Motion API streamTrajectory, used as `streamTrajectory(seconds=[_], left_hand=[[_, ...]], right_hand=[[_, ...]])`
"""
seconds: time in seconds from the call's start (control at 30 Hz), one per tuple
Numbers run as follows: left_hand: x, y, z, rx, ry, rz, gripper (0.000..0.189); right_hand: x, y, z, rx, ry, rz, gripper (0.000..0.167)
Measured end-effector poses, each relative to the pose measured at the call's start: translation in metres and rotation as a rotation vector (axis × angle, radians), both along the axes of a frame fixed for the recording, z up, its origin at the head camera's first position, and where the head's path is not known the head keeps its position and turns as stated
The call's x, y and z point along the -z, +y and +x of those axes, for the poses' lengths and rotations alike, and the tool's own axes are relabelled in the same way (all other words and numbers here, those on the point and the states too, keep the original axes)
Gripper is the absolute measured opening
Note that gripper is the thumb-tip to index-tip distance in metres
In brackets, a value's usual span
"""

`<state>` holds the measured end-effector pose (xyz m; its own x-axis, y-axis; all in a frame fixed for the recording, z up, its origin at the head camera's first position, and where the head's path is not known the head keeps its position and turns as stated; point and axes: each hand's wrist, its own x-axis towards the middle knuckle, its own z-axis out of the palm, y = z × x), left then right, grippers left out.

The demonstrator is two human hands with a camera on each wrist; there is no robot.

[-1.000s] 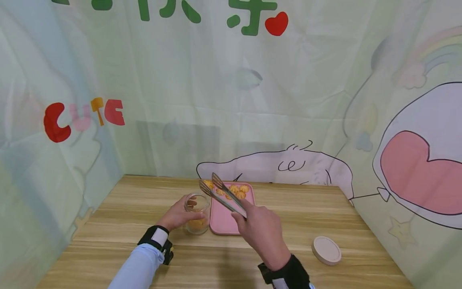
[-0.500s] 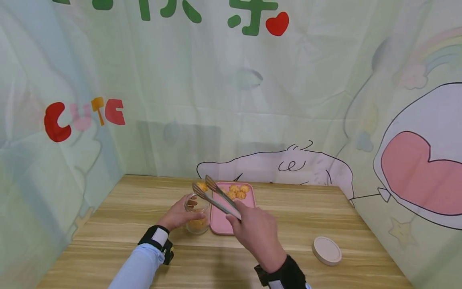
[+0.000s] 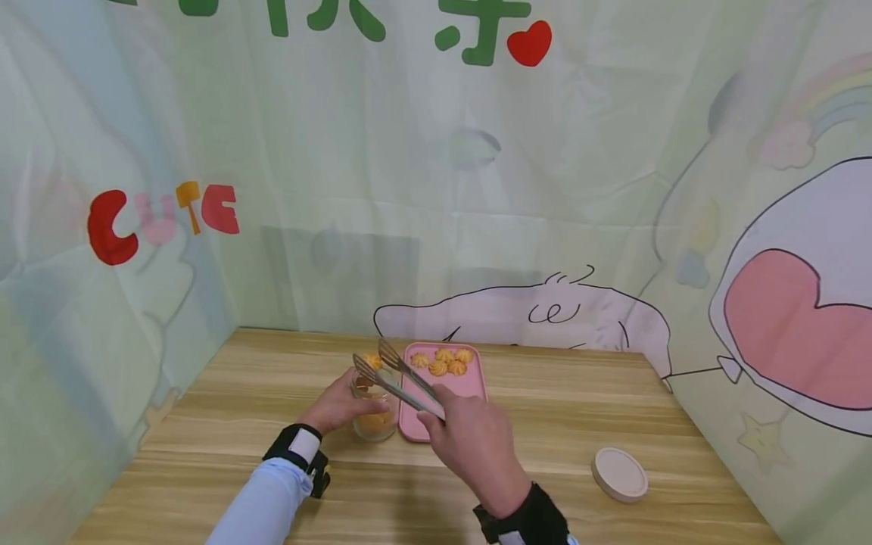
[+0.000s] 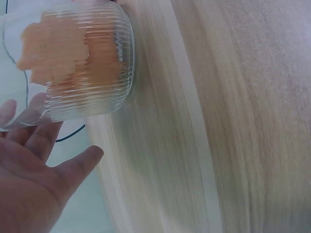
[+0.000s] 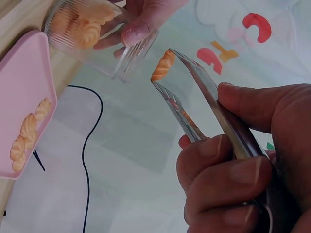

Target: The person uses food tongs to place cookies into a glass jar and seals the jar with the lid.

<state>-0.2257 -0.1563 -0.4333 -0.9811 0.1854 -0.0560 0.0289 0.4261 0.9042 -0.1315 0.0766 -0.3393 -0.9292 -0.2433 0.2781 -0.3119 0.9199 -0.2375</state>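
My left hand (image 3: 336, 406) grips the side of a clear ribbed glass jar (image 3: 373, 431) that stands on the table. Several golden cookies (image 5: 87, 33) lie at its bottom. In the head view my right hand (image 3: 474, 446) holds metal tongs (image 3: 414, 382), their tips over the jar's mouth. The right wrist view shows one swirled piped cookie (image 5: 163, 66) pinched between the tong tips, just outside the rim. Beside the jar lies a pink tray (image 3: 413, 425), with several more cookies (image 3: 457, 368) toward its far end.
A round pale lid (image 3: 619, 474) lies on the wooden table (image 3: 545, 424) at the right. Behind the table and along both sides hangs a printed cloth backdrop (image 3: 354, 189) with cartoon figures and lettering.
My right hand has moved left with the tongs, carrying the cookie from above the tray's left edge to the jar's mouth. My left hand and the jar have stayed in place.
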Motion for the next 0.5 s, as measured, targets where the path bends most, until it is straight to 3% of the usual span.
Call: streamTrajectory(seconds=[0.3,0.5], left_hand=[[0.0028,0.002,-0.0013,-0.051,-0.016,0.0,0.085],[0.0019,0.0019,-0.0015,-0.042,-0.026,-0.024,0.071]], right_hand=[[0.0039,-0.0023,-0.0008,-0.003,-0.024,0.001,0.043],[0.0024,-0.0012,-0.0031,0.024,-0.059,-0.032,0.045]])
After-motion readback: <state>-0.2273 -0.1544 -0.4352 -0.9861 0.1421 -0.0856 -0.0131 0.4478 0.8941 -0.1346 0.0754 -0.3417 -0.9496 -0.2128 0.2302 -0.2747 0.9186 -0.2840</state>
